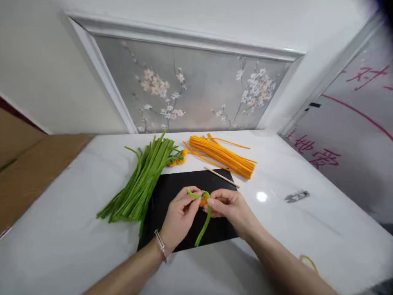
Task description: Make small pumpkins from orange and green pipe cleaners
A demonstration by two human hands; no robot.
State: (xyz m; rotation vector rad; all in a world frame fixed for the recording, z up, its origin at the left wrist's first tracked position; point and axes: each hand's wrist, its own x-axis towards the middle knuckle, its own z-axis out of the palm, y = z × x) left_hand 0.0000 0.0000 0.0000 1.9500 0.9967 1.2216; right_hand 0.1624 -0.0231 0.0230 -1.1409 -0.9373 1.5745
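My left hand (181, 217) pinches a small orange flower shape (204, 200) made of fuzzy pipe cleaner, at its left side. From the right, my right hand (230, 208) closes its thumb and fingers on the same piece and on a green pipe cleaner (204, 229). That green stem loops over the orange part; one short end sticks out to the upper left and a longer end hangs down toward me. Both hands are just above a black mat (190, 179). The fingertips partly hide where green and orange meet.
A big bundle of green pipe cleaners (141, 184) lies on the left, overlapping the mat. Finished-looking orange and green pieces (177, 160) sit beside it. An orange bundle (224, 155), a thin wooden stick (221, 177), small snips (297, 196) and a yellowish ring (309, 262) lie rightward.
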